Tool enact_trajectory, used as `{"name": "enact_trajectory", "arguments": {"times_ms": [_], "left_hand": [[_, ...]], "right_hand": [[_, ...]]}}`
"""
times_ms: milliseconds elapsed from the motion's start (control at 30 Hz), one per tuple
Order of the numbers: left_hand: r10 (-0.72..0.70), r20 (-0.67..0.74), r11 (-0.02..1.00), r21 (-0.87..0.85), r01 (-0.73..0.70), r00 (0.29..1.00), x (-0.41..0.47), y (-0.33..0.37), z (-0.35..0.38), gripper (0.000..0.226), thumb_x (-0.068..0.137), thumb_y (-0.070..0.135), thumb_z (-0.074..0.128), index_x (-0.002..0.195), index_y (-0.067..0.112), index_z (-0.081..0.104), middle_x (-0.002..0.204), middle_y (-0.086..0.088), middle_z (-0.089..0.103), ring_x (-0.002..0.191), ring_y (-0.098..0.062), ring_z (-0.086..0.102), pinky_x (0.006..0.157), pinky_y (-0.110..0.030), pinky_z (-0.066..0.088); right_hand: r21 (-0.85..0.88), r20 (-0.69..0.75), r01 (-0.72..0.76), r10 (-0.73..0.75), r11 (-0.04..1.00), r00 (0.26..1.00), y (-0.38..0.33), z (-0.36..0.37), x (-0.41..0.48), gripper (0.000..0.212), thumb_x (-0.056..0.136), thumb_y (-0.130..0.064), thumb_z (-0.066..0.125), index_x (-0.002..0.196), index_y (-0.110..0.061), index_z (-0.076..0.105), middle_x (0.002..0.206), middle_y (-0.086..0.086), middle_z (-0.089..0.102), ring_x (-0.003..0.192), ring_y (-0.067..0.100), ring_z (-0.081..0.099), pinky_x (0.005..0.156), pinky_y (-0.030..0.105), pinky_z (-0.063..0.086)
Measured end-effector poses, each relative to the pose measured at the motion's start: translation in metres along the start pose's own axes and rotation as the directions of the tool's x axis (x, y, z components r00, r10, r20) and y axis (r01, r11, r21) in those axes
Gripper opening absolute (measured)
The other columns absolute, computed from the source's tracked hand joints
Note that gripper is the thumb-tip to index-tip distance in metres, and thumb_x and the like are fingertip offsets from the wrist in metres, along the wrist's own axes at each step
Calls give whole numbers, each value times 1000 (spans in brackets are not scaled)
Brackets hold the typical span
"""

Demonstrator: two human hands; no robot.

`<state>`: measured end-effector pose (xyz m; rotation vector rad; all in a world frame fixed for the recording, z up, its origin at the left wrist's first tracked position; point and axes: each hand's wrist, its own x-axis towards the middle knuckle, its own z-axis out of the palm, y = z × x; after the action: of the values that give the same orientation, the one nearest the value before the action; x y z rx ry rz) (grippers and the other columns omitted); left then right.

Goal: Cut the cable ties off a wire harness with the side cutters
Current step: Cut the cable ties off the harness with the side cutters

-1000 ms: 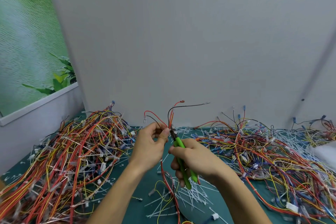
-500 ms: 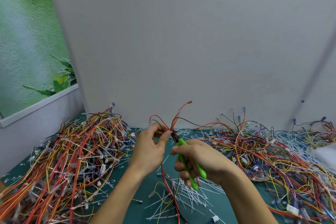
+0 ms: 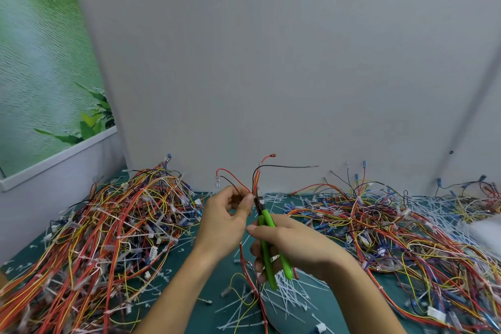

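Wire harness (image 3: 254, 180): thin red, black and orange strands, held above the middle of the green mat (image 3: 214, 306). Loose ends fan upward; the rest hangs down to the mat.
Left hand (image 3: 225, 222): pinches the harness between thumb and fingers.
Right hand (image 3: 295, 244): curled round the green handles of the side cutters (image 3: 269, 221), whose dark nose meets the harness beside the left thumb. Blades too small to judge.
Cut cable ties (image 3: 290, 295): white litter, mat's near middle.
Left heap of harnesses (image 3: 108, 230): mat's left side.
Right heap of harnesses (image 3: 393, 228): mat's right side.
Grey panel (image 3: 271, 62): upright behind the mat's far edge.
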<state>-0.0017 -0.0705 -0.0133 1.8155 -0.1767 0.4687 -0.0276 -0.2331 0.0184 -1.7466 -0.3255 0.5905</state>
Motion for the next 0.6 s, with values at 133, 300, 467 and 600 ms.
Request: {"name": "enact_trajectory", "arguments": {"times_ms": [133,300,467,600], "left_hand": [[-134,9,976,-171,133,991,0,-1,3,7,96,15,67,91,16,71,75,7,72,73,-6,68,67,-20,54],[-226,6,925,-313,216,974,2,-1,3,8,97,13,66,94,10,72,74,1,70,67,-4,64,57,-13,47],[-276,26,867,-425,260,961,3,1,2,10,97,15,66,97,8,72,80,-2,74,75,-9,67,63,-20,53],[-308,80,808,-504,305,948,4,3,1,13,96,15,66,98,4,72,84,-6,74,85,-18,68,89,-41,55]], "right_hand": [[-132,-81,57,-68,990,994,2,4,4,19,105,-27,53,93,-13,51,81,9,63,67,27,65,77,54,58],[-277,-198,95,-154,956,968,4,13,10,21,104,-26,49,84,-19,51,71,4,62,57,23,61,68,56,58],[-213,-207,138,-182,967,961,6,18,12,20,105,-29,50,90,-16,51,64,-3,60,50,21,62,54,41,56],[-212,-201,146,-189,966,961,4,20,11,21,104,-33,54,99,-13,51,74,5,60,54,18,64,55,34,56]]}}
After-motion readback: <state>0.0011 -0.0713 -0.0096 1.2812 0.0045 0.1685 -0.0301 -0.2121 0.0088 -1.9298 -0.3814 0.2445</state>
